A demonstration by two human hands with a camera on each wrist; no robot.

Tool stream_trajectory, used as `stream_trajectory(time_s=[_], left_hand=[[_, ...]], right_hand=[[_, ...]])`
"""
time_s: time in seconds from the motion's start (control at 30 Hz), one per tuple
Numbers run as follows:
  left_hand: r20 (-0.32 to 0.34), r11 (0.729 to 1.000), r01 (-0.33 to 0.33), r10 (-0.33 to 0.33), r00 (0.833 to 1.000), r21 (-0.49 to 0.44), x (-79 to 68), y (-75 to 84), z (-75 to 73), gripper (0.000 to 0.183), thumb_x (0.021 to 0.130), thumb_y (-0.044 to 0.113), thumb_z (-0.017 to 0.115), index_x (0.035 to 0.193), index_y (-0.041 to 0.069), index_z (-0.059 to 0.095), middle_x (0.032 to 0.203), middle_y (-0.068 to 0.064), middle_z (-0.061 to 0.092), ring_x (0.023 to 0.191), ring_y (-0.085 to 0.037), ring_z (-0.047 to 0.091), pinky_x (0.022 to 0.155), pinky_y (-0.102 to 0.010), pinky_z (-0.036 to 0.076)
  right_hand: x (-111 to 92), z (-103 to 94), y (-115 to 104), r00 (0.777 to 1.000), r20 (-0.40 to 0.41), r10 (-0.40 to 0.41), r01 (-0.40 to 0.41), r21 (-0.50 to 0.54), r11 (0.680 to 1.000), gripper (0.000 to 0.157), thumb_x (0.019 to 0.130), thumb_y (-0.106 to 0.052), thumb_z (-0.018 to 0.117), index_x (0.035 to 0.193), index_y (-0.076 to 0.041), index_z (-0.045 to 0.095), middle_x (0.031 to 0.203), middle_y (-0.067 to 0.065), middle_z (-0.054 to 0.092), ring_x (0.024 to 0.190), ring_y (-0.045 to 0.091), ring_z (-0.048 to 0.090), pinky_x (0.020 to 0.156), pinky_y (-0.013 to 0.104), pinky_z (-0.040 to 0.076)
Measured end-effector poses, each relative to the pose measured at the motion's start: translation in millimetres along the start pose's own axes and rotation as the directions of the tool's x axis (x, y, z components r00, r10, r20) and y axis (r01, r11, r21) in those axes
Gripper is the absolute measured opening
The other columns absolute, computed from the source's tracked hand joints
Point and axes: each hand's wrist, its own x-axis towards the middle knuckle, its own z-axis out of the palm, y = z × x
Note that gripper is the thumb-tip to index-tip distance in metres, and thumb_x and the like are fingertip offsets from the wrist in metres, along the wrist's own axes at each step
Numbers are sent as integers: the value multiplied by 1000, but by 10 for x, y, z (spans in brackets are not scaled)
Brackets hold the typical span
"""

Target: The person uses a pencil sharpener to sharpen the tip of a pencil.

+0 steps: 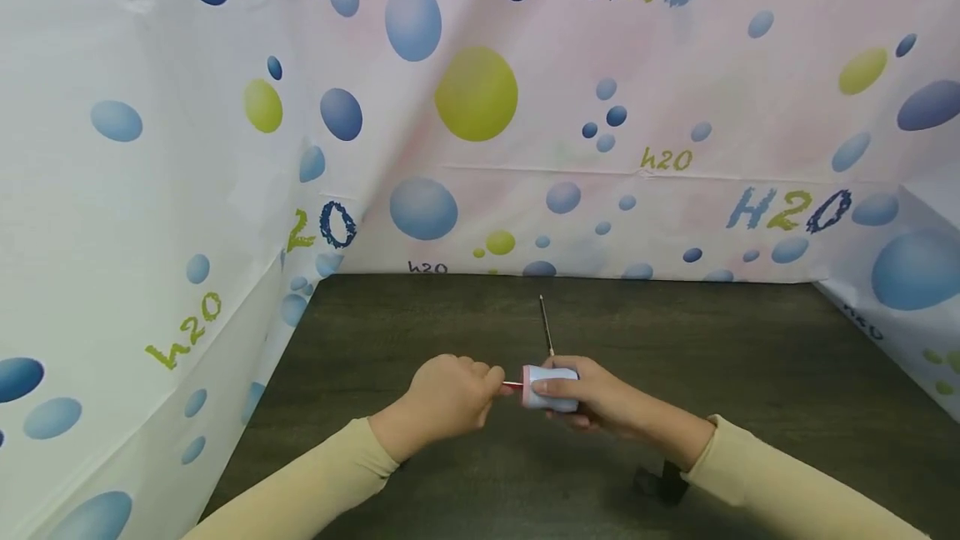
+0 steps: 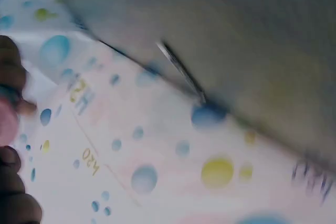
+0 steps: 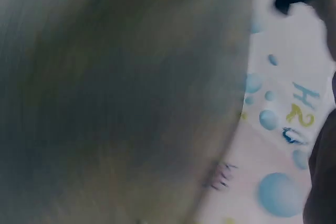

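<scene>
My right hand grips a short, light-blue cylinder with a pink rim, thumb across its near side. The cylinder lies sideways, its pink end turned to my left hand. Curled fingers of that left hand pinch a thin red-and-white piece that reaches the pink end; whether it goes inside is hidden. Just beyond the right hand, a slim dark rod with a pale tip lies on the table. At the edge of the left wrist view, fingers hold the pink end. The right wrist view is blurred.
Both hands are above a dark wood-look table. A white sheet with blue and green dots and H2O lettering stands along the table's back and sides. A dark device shows under the right wrist.
</scene>
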Motion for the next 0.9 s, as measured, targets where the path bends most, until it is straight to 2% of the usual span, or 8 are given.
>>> stream_trajectory(time_s=[0.17, 0.37, 0.43, 0.5, 0.6, 0.67, 0.77, 0.9], left_hand=[[-191, 989, -94, 114, 975, 112, 21, -59, 64, 49, 108, 24, 23, 66, 17, 47, 51, 9, 41, 43, -3, 29, 40, -20, 27], [152, 979, 118, -93, 984, -167, 49, -63, -8, 37, 98, 33, 60, 66, 18, 47, 49, 10, 36, 47, -2, 20, 43, -20, 15], [351, 894, 273, -143, 925, -355, 70, -83, -13, 38, 98, 33, 60, 65, 16, 49, 50, 11, 34, 46, -2, 23, 45, -19, 17], [518, 720, 439, -130, 846, -538, 86, -124, -3, 38, 101, 30, 54, 67, 13, 53, 52, 11, 32, 46, -3, 26, 46, -19, 22], [668, 389, 625, -33, 743, -676, 97, -188, 14, 43, 105, 24, 46, 65, 6, 52, 53, 9, 32, 47, -5, 26, 49, -21, 25], [705, 258, 674, 41, 708, -692, 100, -213, 15, 44, 105, 21, 44, 65, 5, 52, 53, 8, 33, 48, -6, 25, 50, -21, 25], [718, 238, 686, 79, 692, -688, 103, -205, 1, 43, 105, 19, 44, 64, 7, 49, 53, 8, 32, 47, -6, 24, 49, -21, 23], [688, 408, 623, 18, 726, -668, 104, -117, -50, 42, 104, 21, 49, 67, 3, 57, 52, 9, 33, 45, -3, 26, 47, -18, 25]], right_hand=[[-5, -83, -22, 964, 181, 193, -231, 219, 948, 49, 104, -53, 30, 110, -9, 49, 79, -7, 66, 48, -3, 47, 46, 14, 39], [-22, -99, -100, 993, -118, -18, -17, -289, 957, 80, 101, -65, 19, 144, -1, 39, 122, 19, 61, 86, 20, 63, 55, 28, 53], [-37, -91, -60, 954, -159, -254, 101, -628, 771, 77, 99, -64, 35, 148, -4, 36, 133, 23, 53, 98, 25, 62, 65, 35, 57], [-33, -97, -8, 869, -30, -494, 198, -894, 401, 74, 94, -60, 54, 143, -6, 41, 139, 21, 50, 103, 26, 63, 76, 37, 57], [-3, -114, 56, 685, 268, -677, 211, -963, -167, 82, 76, -56, 79, 135, -8, 49, 129, 14, 58, 106, 23, 65, 84, 37, 56], [9, -116, 87, 609, 392, -689, 214, -918, -334, 87, 62, -45, 92, 130, -7, 51, 119, 11, 63, 99, 21, 66, 80, 34, 57], [11, -80, 134, 596, 402, -695, 247, -915, -318, 87, 55, -31, 97, 124, -3, 52, 106, 9, 64, 88, 18, 67, 73, 29, 56], [-16, 1, 181, 708, 240, -664, 300, -953, -24, 65, 74, -24, 88, 122, 0, 51, 100, 9, 65, 79, 13, 66, 65, 24, 54]])
